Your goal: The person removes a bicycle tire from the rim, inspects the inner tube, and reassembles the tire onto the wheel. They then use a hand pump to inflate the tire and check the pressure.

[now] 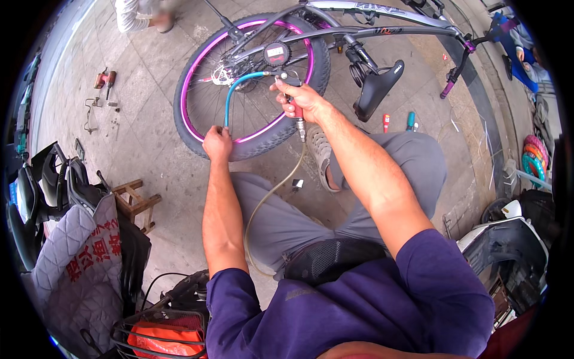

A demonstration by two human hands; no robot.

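Observation:
A bicycle lies on its side, and its wheel with a magenta rim (184,102) and a knobby black tire (323,63) is in front of me. My left hand (217,143) is closed at the near left part of the rim, pinching the lower end of a blue hose (228,103). My fingers hide that hose end and any valve there. Held over the wheel in my right hand (305,103) is a tire inflator with a round digital gauge (277,54). From its handle a thin clear air line (269,197) runs down past my lap.
The black saddle (380,90) juts toward my right knee. A red tool (386,122) and a teal tool (411,121) lie nearby. Left are a power drill (105,79), a wooden stool (139,202) and a scooter with a quilted cover (81,263). Another person's sleeve (127,15) shows far left.

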